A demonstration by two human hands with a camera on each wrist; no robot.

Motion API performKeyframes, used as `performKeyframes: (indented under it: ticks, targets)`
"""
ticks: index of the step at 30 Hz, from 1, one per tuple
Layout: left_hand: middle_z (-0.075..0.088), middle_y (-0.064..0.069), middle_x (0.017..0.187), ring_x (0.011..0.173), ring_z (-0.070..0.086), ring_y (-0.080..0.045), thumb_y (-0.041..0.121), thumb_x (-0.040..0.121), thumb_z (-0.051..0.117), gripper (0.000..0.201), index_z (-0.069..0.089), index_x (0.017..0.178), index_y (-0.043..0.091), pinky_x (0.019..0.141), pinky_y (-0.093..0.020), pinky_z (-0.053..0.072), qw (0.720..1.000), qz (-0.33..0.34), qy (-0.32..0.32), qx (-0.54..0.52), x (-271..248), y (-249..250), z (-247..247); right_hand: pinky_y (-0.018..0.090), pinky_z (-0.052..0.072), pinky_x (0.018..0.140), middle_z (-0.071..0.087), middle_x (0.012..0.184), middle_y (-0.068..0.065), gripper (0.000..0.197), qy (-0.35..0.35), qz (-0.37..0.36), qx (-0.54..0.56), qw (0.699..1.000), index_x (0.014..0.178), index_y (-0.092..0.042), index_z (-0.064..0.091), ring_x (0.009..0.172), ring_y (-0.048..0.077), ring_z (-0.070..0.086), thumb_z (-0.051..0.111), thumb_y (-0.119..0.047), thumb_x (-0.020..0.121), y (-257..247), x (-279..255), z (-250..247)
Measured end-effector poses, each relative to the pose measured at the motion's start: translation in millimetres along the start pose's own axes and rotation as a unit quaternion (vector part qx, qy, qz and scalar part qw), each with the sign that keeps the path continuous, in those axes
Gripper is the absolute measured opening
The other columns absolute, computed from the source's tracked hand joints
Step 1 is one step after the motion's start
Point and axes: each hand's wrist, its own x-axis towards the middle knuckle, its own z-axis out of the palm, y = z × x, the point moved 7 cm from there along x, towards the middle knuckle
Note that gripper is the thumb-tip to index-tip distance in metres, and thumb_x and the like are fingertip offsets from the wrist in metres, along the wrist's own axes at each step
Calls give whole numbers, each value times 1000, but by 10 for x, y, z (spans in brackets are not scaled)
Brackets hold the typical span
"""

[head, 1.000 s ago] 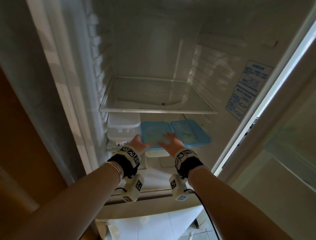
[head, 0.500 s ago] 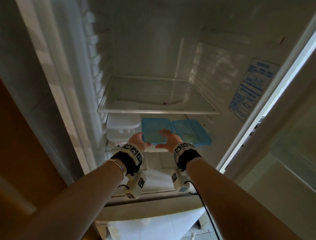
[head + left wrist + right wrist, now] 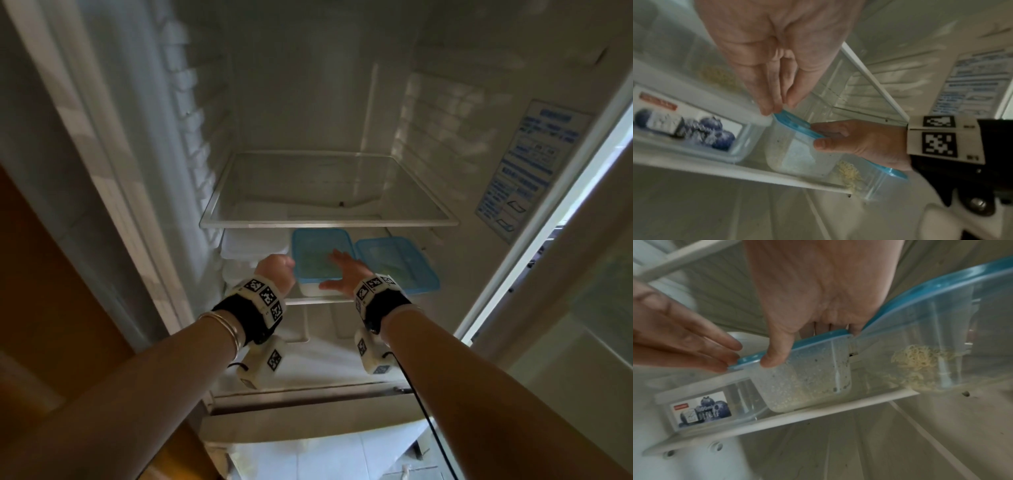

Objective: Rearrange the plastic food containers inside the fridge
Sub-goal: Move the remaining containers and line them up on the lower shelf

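At frame centre, the right hand (image 3: 346, 274) clamps the tub (image 3: 320, 255), thumb on its front, steadying it; left hand (image 3: 275, 270) fingertips touch its lid corner.

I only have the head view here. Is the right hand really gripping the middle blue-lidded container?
Observer: Yes. The right wrist view shows the right hand with its fingers over the lid and its thumb on the front wall of the middle container.
Operator: And the left hand?
Observer: The left hand only touches the lid's left corner with straight fingertips.
Operator: What's in the right container?
Observer: The right container holds pale noodles.
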Motion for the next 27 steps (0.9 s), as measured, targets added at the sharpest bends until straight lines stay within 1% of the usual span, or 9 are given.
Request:
performKeyframes:
  ticks: [3, 5, 8, 12, 14, 18, 21, 27]
  targets:
    - [60, -10, 133, 126, 55, -23, 1, 85, 55, 44, 56, 129, 6, 110, -32, 41, 1000, 20, 2, 14, 4, -31, -61, 33, 7, 120, 1, 162, -1, 82, 6, 4, -1, 1000, 152, -20, 10, 149, 20, 7, 58, -40, 89, 1, 19, 9]
    - [56, -8, 138, 130, 51, -22, 2, 85, 55, 48, 53, 133, 8, 113, -31, 37, 999, 26, -2, 32, 8, -88, -76, 34, 5, 120, 2, 162, 0, 81, 6, 3, 0, 1000, 152, -22, 12, 149, 20, 5, 59, -40, 88, 1, 42, 24]
    - [57, -8, 137, 129, 51, -22, 6, 87, 55, 44, 56, 131, 10, 113, -29, 36, 998, 31, -8, 59, 17, -185, -60, 38, 3, 121, 0, 162, -1, 77, -3, 4, 2, 1000, 151, -29, 14, 149, 22, 2, 58, -40, 88, 7, 59, 43]
    - [60, -6, 134, 127, 52, -22, 3, 89, 51, 40, 60, 126, 12, 113, -30, 36, 998, 29, 6, 52, 39, -285, -58, 40, 2, 120, -4, 161, -2, 71, -14, 7, -3, 1000, 150, -34, 13, 149, 27, -2, 52, -41, 92, 5, 35, 55]
    - [60, -6, 133, 127, 52, -21, 1, 88, 50, 40, 62, 125, 12, 112, -29, 37, 998, 33, 5, 51, 43, -298, -53, 41, 0, 120, -6, 161, -2, 69, -16, 6, -16, 1000, 151, -34, 10, 149, 27, -3, 48, -42, 94, 1, 33, 77]
    - [62, -6, 131, 126, 53, -21, 0, 88, 51, 39, 64, 122, 11, 111, -27, 37, 998, 39, 4, 48, 45, -307, -53, 40, -3, 121, -8, 161, 1, 67, -11, 4, -50, 999, 151, -32, 6, 149, 23, -6, 42, -42, 96, 0, 89, 114]
    - [61, -6, 132, 126, 53, -21, 1, 88, 51, 39, 63, 123, 12, 109, -26, 37, 998, 31, 3, 46, 43, -339, -51, 41, -3, 121, -9, 161, 2, 67, -13, 9, -51, 999, 151, -32, 6, 149, 21, -6, 43, -42, 96, -1, 123, 116]
    - [60, -6, 134, 128, 51, -20, 0, 89, 48, 40, 62, 125, 12, 110, -26, 36, 999, 31, 6, 41, 24, -350, -42, 39, -1, 121, -7, 161, 1, 65, -16, 13, -41, 999, 151, -33, 7, 149, 22, -4, 43, -38, 97, -7, 57, 92]
